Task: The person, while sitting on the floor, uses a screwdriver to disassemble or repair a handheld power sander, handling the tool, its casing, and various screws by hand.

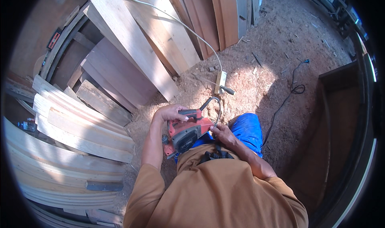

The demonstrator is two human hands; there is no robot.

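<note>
A red and black electric hand planer (186, 135) is held up in front of my waist. My left hand (172, 113) is closed over its top handle. My right hand (224, 135) grips its right end, thumb against the red housing; part of those fingers is hidden. A black power cord (218, 103) curves out of the handle and down beside my right hand. Just beyond the planer, a small block-shaped extension socket (220, 82) lies on the ground with a dark plug (227, 90) at it.
Wooden boards (132, 39) lean on the far left. Stacked planks (80, 123) lie at my left, with a plastic bottle (27, 126) beyond. A white cable (176, 19) crosses the boards. Another black cord (276, 111) lies on the shavings-strewn ground, near a dark wooden frame (341, 73) on the right.
</note>
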